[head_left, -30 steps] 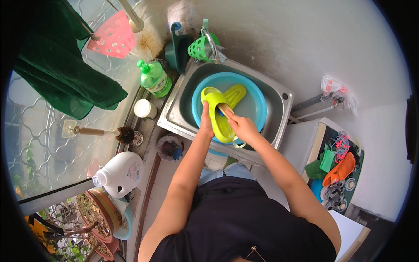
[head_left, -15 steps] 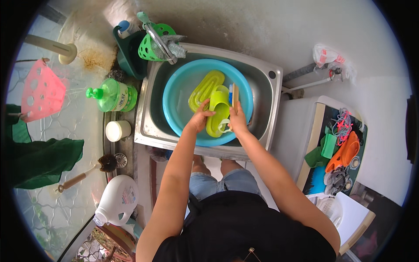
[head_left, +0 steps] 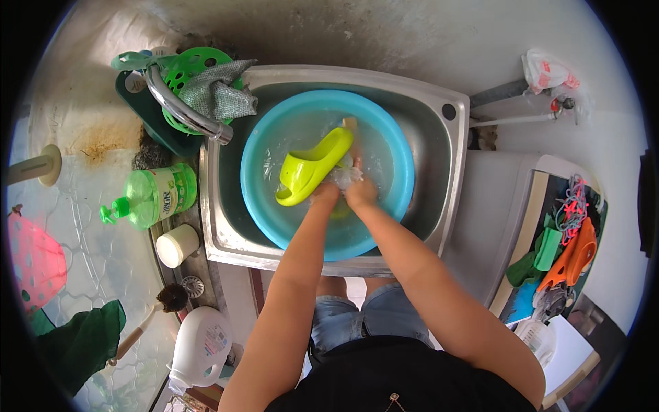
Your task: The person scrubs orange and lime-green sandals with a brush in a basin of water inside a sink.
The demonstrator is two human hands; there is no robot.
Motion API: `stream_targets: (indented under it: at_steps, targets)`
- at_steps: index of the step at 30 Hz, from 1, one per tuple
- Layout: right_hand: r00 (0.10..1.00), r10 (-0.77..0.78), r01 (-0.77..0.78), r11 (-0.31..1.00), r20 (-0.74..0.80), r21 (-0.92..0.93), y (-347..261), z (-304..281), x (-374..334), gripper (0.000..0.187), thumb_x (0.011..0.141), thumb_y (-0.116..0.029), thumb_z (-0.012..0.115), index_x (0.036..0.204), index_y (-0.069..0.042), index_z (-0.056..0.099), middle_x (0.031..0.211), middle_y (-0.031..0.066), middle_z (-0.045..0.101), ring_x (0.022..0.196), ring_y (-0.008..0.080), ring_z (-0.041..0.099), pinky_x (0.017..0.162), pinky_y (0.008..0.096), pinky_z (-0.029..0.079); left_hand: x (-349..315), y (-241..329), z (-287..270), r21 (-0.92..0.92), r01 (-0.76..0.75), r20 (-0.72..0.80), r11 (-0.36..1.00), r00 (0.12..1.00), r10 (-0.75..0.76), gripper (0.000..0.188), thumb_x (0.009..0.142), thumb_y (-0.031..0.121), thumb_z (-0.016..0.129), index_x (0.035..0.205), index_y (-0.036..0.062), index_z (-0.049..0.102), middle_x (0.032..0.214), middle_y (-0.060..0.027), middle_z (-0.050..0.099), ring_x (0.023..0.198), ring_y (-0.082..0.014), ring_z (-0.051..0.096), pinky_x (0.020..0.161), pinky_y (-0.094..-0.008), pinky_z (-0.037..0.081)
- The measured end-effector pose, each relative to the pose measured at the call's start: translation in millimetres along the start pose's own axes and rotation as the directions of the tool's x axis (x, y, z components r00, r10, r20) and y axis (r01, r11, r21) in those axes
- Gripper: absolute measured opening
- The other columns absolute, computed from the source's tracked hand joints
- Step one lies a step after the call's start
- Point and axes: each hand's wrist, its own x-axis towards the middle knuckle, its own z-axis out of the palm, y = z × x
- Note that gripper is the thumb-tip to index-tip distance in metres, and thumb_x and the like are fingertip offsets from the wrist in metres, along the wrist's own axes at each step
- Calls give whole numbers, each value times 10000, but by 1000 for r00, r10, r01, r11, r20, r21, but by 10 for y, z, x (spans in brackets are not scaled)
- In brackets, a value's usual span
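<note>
A lime-green slipper (head_left: 312, 168) lies tilted on its side in the water of a light-blue basin (head_left: 250, 147). My left hand (head_left: 326, 193) is dipped in the water right beside the slipper's lower side, its fingers hidden. Close by on the right, my right hand (head_left: 361, 193) is also in the water, with a white splash or foam (head_left: 347, 176) covering its fingers. Past the slipper, the pale wooden end of a brush (head_left: 350, 123) shows; the rest is blurred under cloudy water. A faint yellow-green shape (head_left: 340, 210) sits underwater below my hands.
The basin stands in a steel sink (head_left: 439, 172) under a curved tap (head_left: 185, 110). A green basket (head_left: 192, 65) with a grey cloth (head_left: 218, 89) hangs there. A green soap bottle (head_left: 159, 194), white cup (head_left: 177, 245) and white jug (head_left: 202, 347) line the left ledge.
The slipper has turned over and shifted left and up, off the other slipper, which has sunk from clear sight. Both hands have gone into the water and closer together. The water looks cloudier; the view has shifted.
</note>
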Motion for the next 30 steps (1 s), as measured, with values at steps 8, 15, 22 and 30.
stream_targets:
  at_steps: [8,15,22,30]
  targets:
    - [959,-32,85,980,-282,180,-18,127,65,711,853,-260,562,1489,-226,245,1106,242,624,912,445,619,821,514,485,188,-82,-62,123,-257,-44,959,964,264,632,915,427,483,1435,81,384,1499,-160,343,1391,-342,292,1135,-394,227]
    - [968,-135,224,844,-211,488,-76,-813,-524,748,883,-363,579,1507,-191,205,1141,240,619,929,429,626,809,466,494,-742,159,-820,-778,168,329,605,930,165,662,879,174,604,1414,-62,294,1250,-209,550,1063,-252,610,867,-318,507]
    - [981,-183,154,554,-61,818,-47,-1102,-979,561,997,-395,449,1497,-202,284,1217,111,581,807,161,607,587,267,514,-1269,56,-1096,-872,-123,4,474,966,259,593,833,28,657,1348,7,364,1220,-145,559,1179,-233,522,969,-323,433]
    - [997,-34,49,978,-76,201,-104,-643,-439,600,945,-241,473,1494,-211,231,1271,236,502,1080,419,559,915,497,460,-669,-291,-956,-847,-229,-171,480,972,162,381,914,145,617,1252,33,481,1100,-83,620,1008,-199,589,882,-318,451]
